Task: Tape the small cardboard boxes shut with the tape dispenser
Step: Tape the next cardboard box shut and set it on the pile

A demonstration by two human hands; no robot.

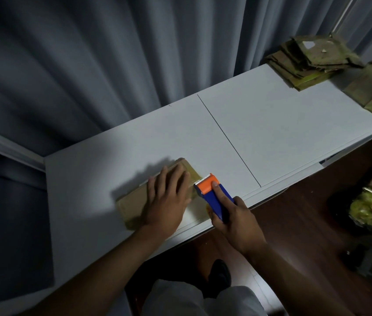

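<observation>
The left hand (165, 197) presses flat, fingers spread, on a small brown cardboard box (135, 201) on the white bench (271, 124). The right hand (237, 222), fingers clamped, grips a blue-and-orange tape dispenser (212, 190) at the box's edge.

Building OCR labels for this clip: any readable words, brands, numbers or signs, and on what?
None readable.
Tape dispenser: plain orange and blue, no brand visible.
Cardboard box: no print visible.
Flattened cardboard stack: pale label patches, too blurred to read.
</observation>
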